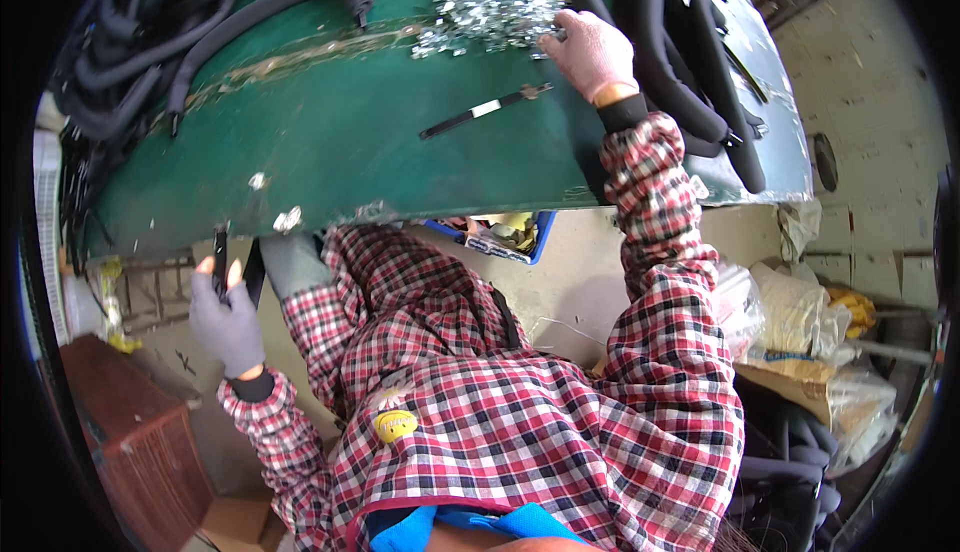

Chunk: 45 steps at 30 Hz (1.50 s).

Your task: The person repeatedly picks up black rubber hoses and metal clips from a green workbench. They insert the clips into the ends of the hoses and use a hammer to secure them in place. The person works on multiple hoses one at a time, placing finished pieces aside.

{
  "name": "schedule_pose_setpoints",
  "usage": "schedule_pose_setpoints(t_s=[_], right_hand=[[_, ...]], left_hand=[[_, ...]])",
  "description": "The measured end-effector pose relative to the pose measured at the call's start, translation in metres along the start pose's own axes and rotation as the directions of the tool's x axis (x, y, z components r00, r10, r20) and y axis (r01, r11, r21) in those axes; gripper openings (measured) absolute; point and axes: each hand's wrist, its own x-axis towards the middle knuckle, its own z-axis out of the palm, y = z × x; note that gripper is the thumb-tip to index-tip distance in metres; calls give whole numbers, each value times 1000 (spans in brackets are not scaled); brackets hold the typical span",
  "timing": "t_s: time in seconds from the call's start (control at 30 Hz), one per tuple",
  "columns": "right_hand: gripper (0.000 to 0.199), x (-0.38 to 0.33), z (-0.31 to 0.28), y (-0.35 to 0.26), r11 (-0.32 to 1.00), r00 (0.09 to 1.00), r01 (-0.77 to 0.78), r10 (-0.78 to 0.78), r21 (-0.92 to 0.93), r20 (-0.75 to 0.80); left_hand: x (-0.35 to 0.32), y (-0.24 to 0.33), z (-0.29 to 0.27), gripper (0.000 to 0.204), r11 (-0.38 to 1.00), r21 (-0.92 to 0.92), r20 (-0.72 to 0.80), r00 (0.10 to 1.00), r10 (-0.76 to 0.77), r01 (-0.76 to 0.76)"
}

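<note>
My left hand (226, 330), in a grey glove with bare fingertips, is at the table's front edge on the left. Its thumb and finger close on a narrow black strip (220, 252) that points up toward the table. My right hand (597, 52), in a pink glove, reaches across to the right edge of a pile of small shiny metal pieces (490, 10). Its fingers are bent together at the pile; whatever is between them is too small to make out. Between the hands, a black strap (483, 112) with a white label and a metal end lies on the green table (330, 142).
Black foam-covered curved tubes (270, 22) are heaped at the left, and more foam tubes (665, 52) lie beside my right hand. Below the table's edge stands a blue bin (543, 237). A brown cabinet (150, 442) is at lower left; plastic bags (790, 302) are at right.
</note>
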Motion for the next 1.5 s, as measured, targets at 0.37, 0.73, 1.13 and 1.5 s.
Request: schedule_pose_setpoints(t_s=[0.37,0.73,1.13,1.5], right_hand=[[30,-4,58,19,992,1000,-6,10,125,-26],[20,-25,48,13,976,988,-116,133,183,-83],[22,-36,-11,-49,150,833,-449,428,881,352],[24,-157,14,-294,-525,392,-851,-603,25,695]], left_hand=[[-8,-3,7,20,969,-245,-80,997,1,-21],[-21,-3,-1,17,931,-366,-75,997,-20,-9],[-6,34,-20,13,862,-457,132,975,-178,219],[-20,52,-38,27,787,-591,185,979,-82,178]])
